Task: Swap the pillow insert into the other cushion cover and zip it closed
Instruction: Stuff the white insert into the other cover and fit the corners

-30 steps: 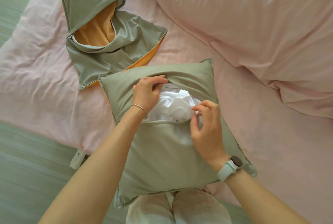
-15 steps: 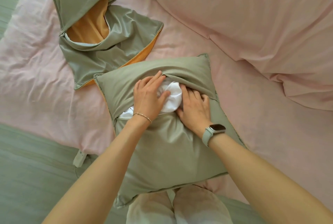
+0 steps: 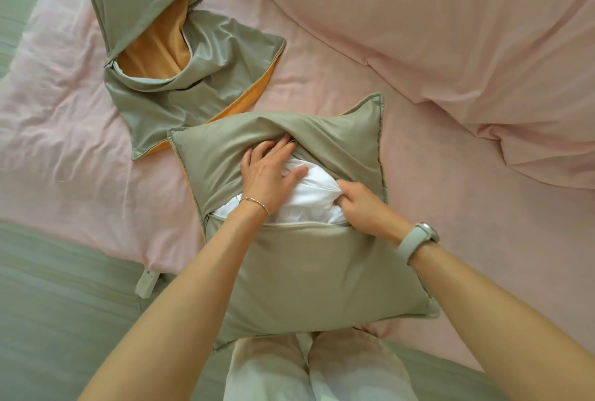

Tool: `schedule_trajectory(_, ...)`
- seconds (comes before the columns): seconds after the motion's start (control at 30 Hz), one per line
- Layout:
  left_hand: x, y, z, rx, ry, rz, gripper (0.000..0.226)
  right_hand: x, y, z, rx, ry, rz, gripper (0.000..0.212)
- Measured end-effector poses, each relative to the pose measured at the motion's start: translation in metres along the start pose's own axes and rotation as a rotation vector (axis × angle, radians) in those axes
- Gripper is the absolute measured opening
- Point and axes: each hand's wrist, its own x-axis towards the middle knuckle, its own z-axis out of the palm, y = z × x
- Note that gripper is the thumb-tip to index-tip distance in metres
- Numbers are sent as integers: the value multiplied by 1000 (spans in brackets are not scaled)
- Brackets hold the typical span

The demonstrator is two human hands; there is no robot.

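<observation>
A sage green cushion cover [image 3: 309, 271] lies on the bed in front of me, its back zip opening spread wide. The white pillow insert [image 3: 309, 197] bulges out of that opening. My left hand [image 3: 267, 172] lies flat on the insert, its fingertips under the upper flap of the cover. My right hand [image 3: 363, 207] grips a bunch of the white insert fabric at the right side of the opening. A second cover [image 3: 167, 55], grey-green with an orange inside, lies empty and crumpled at the upper left.
The bed has a pink sheet [image 3: 418, 207] and a bulky pink duvet [image 3: 450, 30] at the upper right. A green blanket [image 3: 64, 304] covers the near left. A white tag [image 3: 146, 284] sticks out below the pink pillow. My knees [image 3: 309, 368] are at the bottom.
My right hand has gone from lying flat in the opening to gripping the insert fabric. The opening has spread wider and more white insert shows. The cover's top right corner has lifted.
</observation>
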Motion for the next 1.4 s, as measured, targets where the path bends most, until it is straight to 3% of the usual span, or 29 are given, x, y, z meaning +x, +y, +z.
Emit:
schedule_trajectory(0.1,5,-1,-12,-149,-38,39,64,-4,-11,-9,-120,114,-3,10)
schedule_trajectory(0.17,7,-6,-24,-305,-64,82,68,-17,-21,-7,-347,435,-116,26)
schedule_trajectory(0.23,5,-13,-32,-442,-64,80,45,-34,-33,3,-416,734,-379,29)
schedule_trajectory(0.27,3,-15,-35,-506,-52,61,36,-41,-38,10,-392,781,-511,24)
schedule_trajectory(0.37,-7,-21,-41,-608,20,17,25,-37,-53,33,-312,629,-677,17)
schedule_trajectory(0.47,-20,-29,-42,-517,137,85,17,-19,-63,48,-507,505,-537,19)
schedule_trajectory(0.57,-32,-34,-39,-352,192,187,23,-6,-53,53,-728,421,-414,39)
schedule_trajectory(0.67,-35,-39,-36,-269,137,228,40,-6,-51,53,-703,350,-442,20)
schedule_trajectory(0.73,-34,-43,-34,-271,71,195,49,-12,-53,52,-645,188,-440,30)
schedule_trajectory(0.87,-37,-47,-28,-253,-52,148,46,-24,-52,48,-589,-191,-216,36)
schedule_trajectory(1.0,-41,-47,-26,-254,-87,154,46,-16,-58,43,-444,-320,-71,41)
schedule_trajectory(1.1,-38,-46,-37,-383,-25,113,43,-16,-62,43,-380,-195,-95,37)
schedule_trajectory(1.17,-46,-44,-44,-450,84,121,32,-25,-62,44,-306,72,-209,20)
schedule_trajectory(1.27,-73,-39,-42,-338,324,194,20,-41,-53,46,-266,483,-459,20)
schedule_trajectory(1.33,-95,-38,-35,-265,385,244,17,-51,-43,46,-312,572,-519,18)
schedule_trajectory(1.4,-113,-40,-25,-203,304,336,20,-61,-32,46,-383,546,-527,21)
